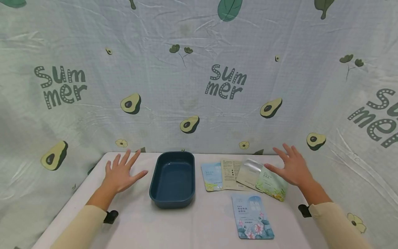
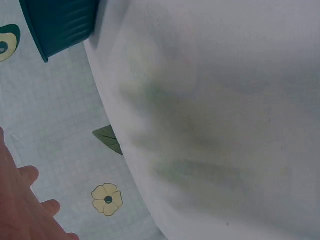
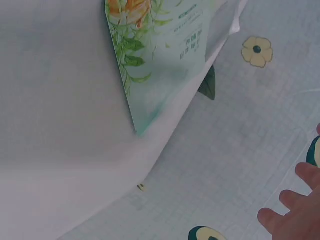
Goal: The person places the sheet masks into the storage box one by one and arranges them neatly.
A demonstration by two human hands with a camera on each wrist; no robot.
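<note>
While apart, both hands flat, fingers spread.

Both arms reach forward in cream sleeves, each with a dark clip at the cuff. The left hand lies palm down on the left, fingers straight and spread, thumb pointing right. The right hand is on the right, palm down, fingers spread and slightly raised, holding nothing.

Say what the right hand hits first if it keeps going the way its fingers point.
Probably nothing on the table: the right hand points up-left past the sachets toward the avocado-print backdrop. Depth is unclear.
</note>
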